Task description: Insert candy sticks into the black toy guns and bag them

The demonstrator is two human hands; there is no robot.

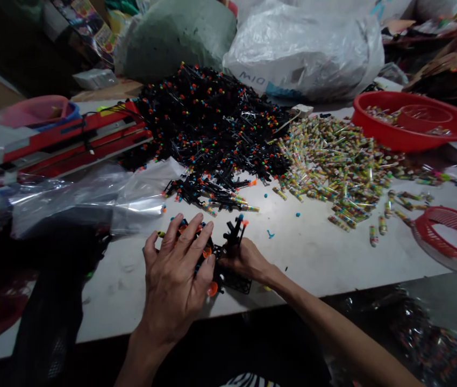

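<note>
My left hand (176, 274) lies spread over a black plastic runner (236, 282) studded with orange tips, on the white table (313, 258). My right hand (244, 259) grips the same runner at its right side, where several black stems stick up. Part of the runner is hidden under my fingers. Behind my hands rises a large heap of black runners (208, 118) with multicoloured tips. To its right lies a spread of small cellophane-wrapped tubes (333, 166), a few of them mixed into the black pieces just above my hands.
A red bowl (414, 121) holds wrapped tubes at the back right, and a red mesh basket (450, 236) tilts at the right edge. A red heat sealer (75, 140) and a clear plastic bag (91, 201) lie left. A co-worker's hand (450, 63) shows top right.
</note>
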